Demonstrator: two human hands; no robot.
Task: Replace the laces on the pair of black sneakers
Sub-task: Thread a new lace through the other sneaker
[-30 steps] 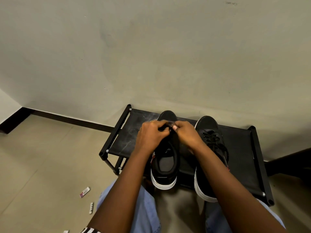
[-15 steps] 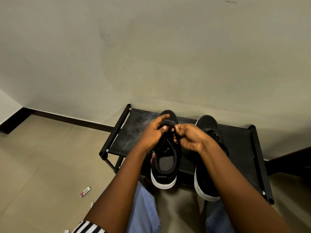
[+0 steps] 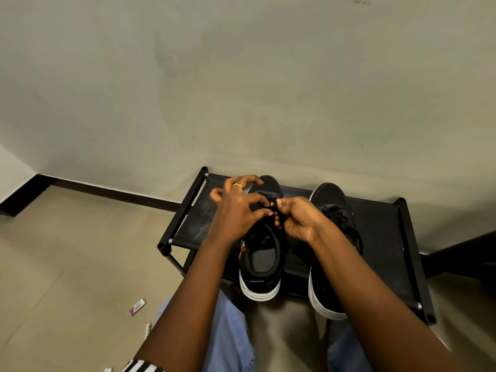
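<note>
Head view, I log: black fabric shelf (image 3: 381,237) against wall, left sneaker (image 3: 261,253) at its near edge, my left hand (image 3: 236,210) and right hand (image 3: 298,221) both pinching its black lace (image 3: 271,208), laced right sneaker (image 3: 331,210) beside it toward the right edge.

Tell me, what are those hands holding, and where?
Both the left hand and right hand pinch the black lace above the left sneaker.
</note>
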